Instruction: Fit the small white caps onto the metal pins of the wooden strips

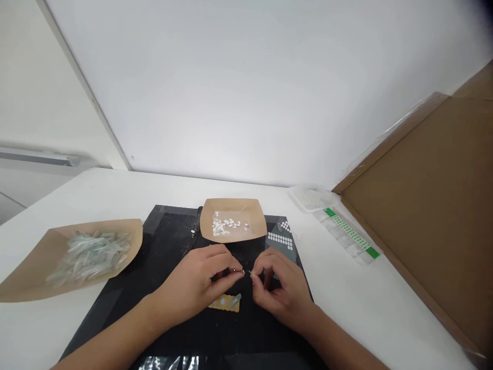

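Note:
Over a black mat (pixel 154 267), my left hand (pixel 208 272) pinches a tiny item whose reddish and white tip shows at the fingertips. Just to its right, my right hand (pixel 279 282) holds a thin, small piece between thumb and index finger; what it is cannot be made out. A small gap separates the two sets of fingertips. Partly under my left hand lies a yellowish strip (pixel 231 307) with small greyish pieces on it. Beyond the hands, a brown paper tray (pixel 256 216) holds small white oval pieces (pixel 221 225).
At the left stands a larger brown tray (pixel 34 267) of translucent pieces (pixel 96 252). White dots (pixel 280 240) sit on a sheet at the mat's right. Further right are a clear plastic dish (pixel 311 198), a green-and-white strip (pixel 350 231) and a large cardboard box (pixel 431 205).

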`<state>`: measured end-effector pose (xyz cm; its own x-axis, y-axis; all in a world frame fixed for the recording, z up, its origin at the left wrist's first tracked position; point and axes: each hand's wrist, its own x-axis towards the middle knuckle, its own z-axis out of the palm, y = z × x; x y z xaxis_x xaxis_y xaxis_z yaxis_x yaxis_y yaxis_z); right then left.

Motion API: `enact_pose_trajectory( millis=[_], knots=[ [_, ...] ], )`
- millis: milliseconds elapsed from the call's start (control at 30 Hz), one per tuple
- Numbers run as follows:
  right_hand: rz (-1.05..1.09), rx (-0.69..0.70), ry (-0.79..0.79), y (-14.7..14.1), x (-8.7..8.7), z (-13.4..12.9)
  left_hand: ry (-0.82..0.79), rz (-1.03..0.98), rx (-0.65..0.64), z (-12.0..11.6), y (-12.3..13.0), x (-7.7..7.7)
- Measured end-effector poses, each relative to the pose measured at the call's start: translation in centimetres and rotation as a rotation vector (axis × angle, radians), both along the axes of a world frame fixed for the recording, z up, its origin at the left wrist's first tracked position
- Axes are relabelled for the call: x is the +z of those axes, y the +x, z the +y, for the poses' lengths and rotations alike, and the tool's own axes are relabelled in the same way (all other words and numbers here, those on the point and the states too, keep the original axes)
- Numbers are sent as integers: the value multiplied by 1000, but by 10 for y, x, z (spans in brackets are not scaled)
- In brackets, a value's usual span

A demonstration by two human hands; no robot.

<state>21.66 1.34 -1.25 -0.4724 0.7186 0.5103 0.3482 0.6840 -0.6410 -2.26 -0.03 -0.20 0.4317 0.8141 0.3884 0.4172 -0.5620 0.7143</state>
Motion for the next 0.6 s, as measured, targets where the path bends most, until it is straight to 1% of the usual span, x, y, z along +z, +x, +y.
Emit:
enact_pose_trajectory(
  millis=[133,333,467,600],
  knots=[
    [12,-21,154,-4,4,-1,50,-82,0,-1,5,-5],
    [-54,-18,319,-4,7,-1,94,-67,16,-3,10,-7],
    [-114,-15,380,-3,7,0,116,-65,25,-5,12,-6],
    [-139,-7,383,-1,7,-1,129,-67,29,-6,13,-5]
  ],
)
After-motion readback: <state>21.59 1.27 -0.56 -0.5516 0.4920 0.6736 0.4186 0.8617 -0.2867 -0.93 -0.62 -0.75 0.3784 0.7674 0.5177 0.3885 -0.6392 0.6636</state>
